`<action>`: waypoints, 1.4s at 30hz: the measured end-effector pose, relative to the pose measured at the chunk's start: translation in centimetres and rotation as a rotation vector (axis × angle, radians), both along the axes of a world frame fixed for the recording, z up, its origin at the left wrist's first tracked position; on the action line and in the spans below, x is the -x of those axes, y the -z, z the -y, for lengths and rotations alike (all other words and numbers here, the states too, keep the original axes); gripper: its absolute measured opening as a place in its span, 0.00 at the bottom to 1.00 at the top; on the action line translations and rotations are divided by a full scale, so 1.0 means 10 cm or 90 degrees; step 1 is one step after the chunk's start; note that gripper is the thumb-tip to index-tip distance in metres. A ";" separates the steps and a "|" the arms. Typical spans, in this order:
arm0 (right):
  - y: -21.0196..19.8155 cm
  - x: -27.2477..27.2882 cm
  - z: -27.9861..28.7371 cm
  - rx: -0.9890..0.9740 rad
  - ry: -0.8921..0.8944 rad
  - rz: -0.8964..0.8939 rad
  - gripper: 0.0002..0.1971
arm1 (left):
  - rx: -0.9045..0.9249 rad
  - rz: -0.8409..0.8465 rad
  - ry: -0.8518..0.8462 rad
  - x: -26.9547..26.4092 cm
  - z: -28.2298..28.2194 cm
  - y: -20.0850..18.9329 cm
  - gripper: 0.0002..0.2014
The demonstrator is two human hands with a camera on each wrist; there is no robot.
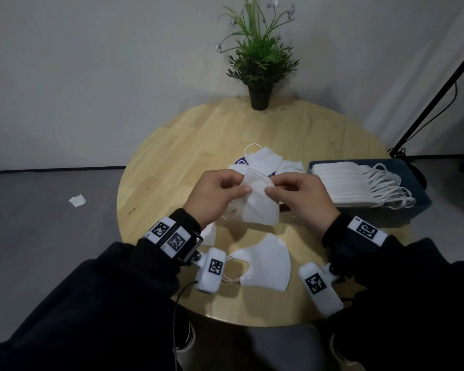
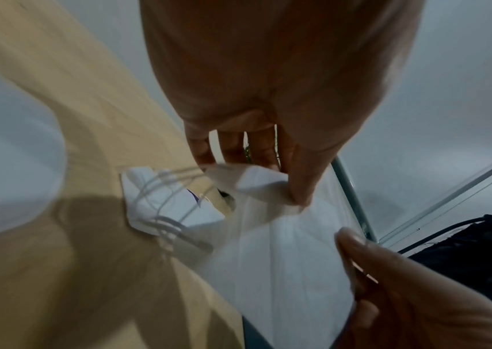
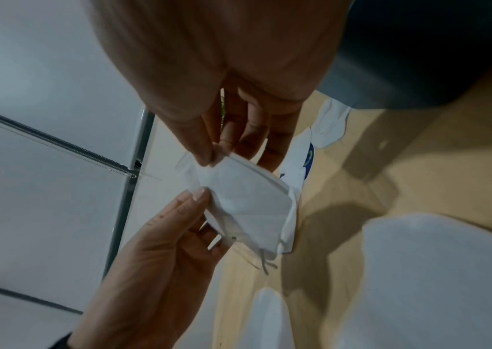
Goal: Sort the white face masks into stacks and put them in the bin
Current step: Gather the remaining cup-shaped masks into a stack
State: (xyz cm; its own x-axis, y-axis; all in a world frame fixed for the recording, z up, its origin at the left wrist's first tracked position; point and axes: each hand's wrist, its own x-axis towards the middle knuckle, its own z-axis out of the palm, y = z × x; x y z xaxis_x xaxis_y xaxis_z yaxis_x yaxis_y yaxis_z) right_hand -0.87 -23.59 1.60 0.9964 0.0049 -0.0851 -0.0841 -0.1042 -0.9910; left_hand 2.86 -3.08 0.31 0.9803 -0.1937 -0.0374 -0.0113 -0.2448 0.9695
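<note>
Both hands hold a folded white face mask [image 1: 257, 202] up over the middle of the round wooden table [image 1: 177, 145]. My left hand [image 1: 225, 188] pinches its left upper edge, and my right hand [image 1: 287, 190] pinches its right upper edge. The same held mask [image 3: 250, 203] shows in the right wrist view between both thumbs, and the mask [image 2: 283, 248] fills the left wrist view. Another white mask [image 1: 265, 263] lies flat near the table's front edge. A loose pile of masks [image 1: 265, 160] lies behind the hands. The dark blue bin [image 1: 413, 183] at the right holds a stack of white masks [image 1: 346, 183].
A potted green plant [image 1: 257, 62] stands at the table's far edge. A black stand [image 1: 439, 92] with a cable leans at the right. A scrap of white paper [image 1: 77, 200] lies on the grey floor at the left. A small mask piece [image 1: 208, 234] lies by my left wrist.
</note>
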 end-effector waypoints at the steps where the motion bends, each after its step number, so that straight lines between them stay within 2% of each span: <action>1: 0.01 -0.01 0.01 -0.009 0.022 -0.011 0.02 | 0.004 -0.008 -0.003 0.01 0.00 -0.01 0.06; 4: 0.04 -0.03 0.02 -0.011 0.057 -0.039 0.05 | 0.014 -0.024 -0.016 -0.01 -0.01 -0.01 0.06; 22: 0.04 0.00 0.03 -0.048 0.040 -0.100 0.06 | 0.003 -0.029 -0.027 -0.03 -0.02 -0.01 0.07; 26: 0.03 0.01 0.03 -0.055 0.036 -0.103 0.01 | 0.004 -0.029 -0.022 -0.02 -0.02 -0.02 0.09; 31: 0.03 0.03 0.04 -0.048 0.031 -0.108 0.04 | -0.010 -0.038 -0.018 -0.01 -0.02 -0.03 0.07; 38: 0.03 0.06 0.06 -0.046 0.033 -0.106 0.03 | -0.039 -0.043 0.027 0.04 -0.03 -0.06 0.07; 42: 0.04 0.10 0.11 -0.046 0.042 -0.115 0.04 | -0.187 -0.079 0.158 0.06 -0.16 -0.09 0.11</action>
